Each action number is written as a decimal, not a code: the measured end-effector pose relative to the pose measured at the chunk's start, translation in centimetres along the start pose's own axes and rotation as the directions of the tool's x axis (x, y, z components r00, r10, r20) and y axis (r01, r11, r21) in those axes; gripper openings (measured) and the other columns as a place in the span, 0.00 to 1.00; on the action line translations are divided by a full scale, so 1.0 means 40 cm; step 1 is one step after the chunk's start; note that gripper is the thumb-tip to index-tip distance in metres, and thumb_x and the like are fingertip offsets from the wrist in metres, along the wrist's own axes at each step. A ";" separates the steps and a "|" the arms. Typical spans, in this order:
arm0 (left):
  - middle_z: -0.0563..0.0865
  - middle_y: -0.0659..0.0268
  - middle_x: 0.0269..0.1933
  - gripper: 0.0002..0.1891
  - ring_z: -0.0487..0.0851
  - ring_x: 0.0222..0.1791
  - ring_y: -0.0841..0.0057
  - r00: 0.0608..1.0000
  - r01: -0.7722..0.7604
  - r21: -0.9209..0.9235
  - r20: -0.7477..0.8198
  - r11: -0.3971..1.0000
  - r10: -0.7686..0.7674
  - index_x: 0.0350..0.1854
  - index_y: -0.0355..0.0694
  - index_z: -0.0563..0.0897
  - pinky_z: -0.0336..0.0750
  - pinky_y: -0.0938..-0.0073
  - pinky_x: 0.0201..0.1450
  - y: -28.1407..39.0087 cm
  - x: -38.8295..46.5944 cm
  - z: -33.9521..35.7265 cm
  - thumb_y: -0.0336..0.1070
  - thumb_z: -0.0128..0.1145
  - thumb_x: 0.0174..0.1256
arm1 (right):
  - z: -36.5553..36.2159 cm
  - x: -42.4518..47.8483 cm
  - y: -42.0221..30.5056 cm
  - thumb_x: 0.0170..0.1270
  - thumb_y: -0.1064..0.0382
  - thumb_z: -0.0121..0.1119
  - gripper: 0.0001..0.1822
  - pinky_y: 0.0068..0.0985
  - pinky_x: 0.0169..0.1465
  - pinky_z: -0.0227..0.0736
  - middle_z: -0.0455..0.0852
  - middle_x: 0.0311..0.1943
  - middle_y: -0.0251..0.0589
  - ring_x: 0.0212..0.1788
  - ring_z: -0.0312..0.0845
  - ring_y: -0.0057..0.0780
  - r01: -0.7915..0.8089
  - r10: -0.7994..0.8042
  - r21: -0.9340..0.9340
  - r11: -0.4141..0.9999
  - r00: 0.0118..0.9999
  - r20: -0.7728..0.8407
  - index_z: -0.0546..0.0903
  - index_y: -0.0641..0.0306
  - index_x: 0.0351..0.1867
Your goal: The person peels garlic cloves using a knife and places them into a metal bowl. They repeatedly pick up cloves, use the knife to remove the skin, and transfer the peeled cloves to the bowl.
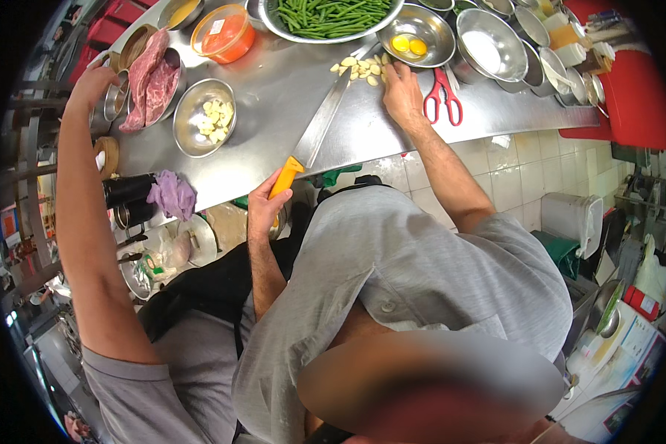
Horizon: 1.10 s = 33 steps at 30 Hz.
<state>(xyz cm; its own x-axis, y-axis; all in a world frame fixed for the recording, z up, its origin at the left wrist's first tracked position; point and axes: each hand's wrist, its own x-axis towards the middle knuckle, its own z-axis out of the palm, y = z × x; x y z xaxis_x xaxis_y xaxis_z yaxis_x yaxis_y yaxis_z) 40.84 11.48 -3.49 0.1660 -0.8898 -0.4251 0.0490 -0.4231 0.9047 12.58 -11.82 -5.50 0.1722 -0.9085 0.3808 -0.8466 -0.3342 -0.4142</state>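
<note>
My left hand (269, 202) is closed around the yellow handle of a large knife (322, 119) at the steel table's near edge. The blade points away across the table, its far end beside a pile of peeled garlic cloves (366, 69). At the right side of that pile is my right hand (402, 94), fingers bent, fingertips partly hidden; whether they pinch a clove cannot be told. Red-handled scissors (443, 100) lie just right of it. A steel bowl with two egg yolks (409, 44) stands beyond the fingers. Cut pale pieces (215, 121) fill part of a steel bowl at left.
A co-worker's arm (91, 194) reaches along the left side, near a bowl of raw meat (147, 89). Green beans (333, 16) fill a large bowl at the back, beside an orange-red tub (223, 34). Steel bowls (491, 44) crowd the right back. A purple cloth (172, 195) hangs at left.
</note>
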 end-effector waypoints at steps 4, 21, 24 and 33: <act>0.81 0.73 0.34 0.29 0.70 0.24 0.91 0.999 -0.036 0.019 0.040 0.999 0.035 0.61 0.36 0.75 0.64 0.90 0.25 0.017 0.020 0.022 0.28 0.66 0.53 | 0.019 0.008 0.026 0.58 0.69 0.52 0.16 0.42 0.50 0.72 0.75 0.48 0.49 0.46 0.73 0.50 -0.041 0.041 -0.009 0.999 0.998 0.045 0.76 0.61 0.49; 0.81 0.74 0.34 0.28 0.70 0.24 0.91 0.998 -0.062 0.013 0.005 0.998 0.062 0.60 0.36 0.75 0.65 0.89 0.26 -0.013 -0.030 0.030 0.28 0.66 0.53 | -0.029 0.008 0.006 0.59 0.62 0.59 0.14 0.40 0.47 0.70 0.80 0.40 0.53 0.46 0.76 0.49 -0.242 0.209 0.464 0.852 0.970 0.121 0.75 0.64 0.44; 0.82 0.71 0.37 0.29 0.73 0.28 0.89 0.999 -0.042 0.005 0.028 0.999 0.042 0.61 0.35 0.75 0.68 0.88 0.30 -0.012 -0.035 0.022 0.28 0.66 0.53 | -0.102 -0.096 -0.041 0.58 0.60 0.62 0.13 0.36 0.47 0.70 0.81 0.36 0.49 0.42 0.75 0.45 -0.243 0.139 0.349 0.905 0.945 0.298 0.77 0.66 0.39; 0.82 0.63 0.50 0.30 0.79 0.44 0.83 0.982 -0.123 0.064 0.151 0.990 0.112 0.61 0.31 0.73 0.72 0.84 0.47 -0.047 -0.020 0.076 0.28 0.66 0.53 | -0.058 -0.182 -0.005 0.59 0.60 0.64 0.11 0.27 0.39 0.71 0.80 0.31 0.41 0.35 0.74 0.31 -0.045 0.098 0.491 0.870 0.992 -0.083 0.80 0.68 0.29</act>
<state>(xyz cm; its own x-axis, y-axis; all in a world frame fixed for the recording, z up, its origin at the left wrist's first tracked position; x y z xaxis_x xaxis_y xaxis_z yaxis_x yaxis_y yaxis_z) 37.63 12.47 -4.92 0.0198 -0.9471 -0.3203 -0.0346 -0.3208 0.9465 10.34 -4.56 -6.25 0.0458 -0.9128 0.4058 -0.4969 -0.3732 -0.7835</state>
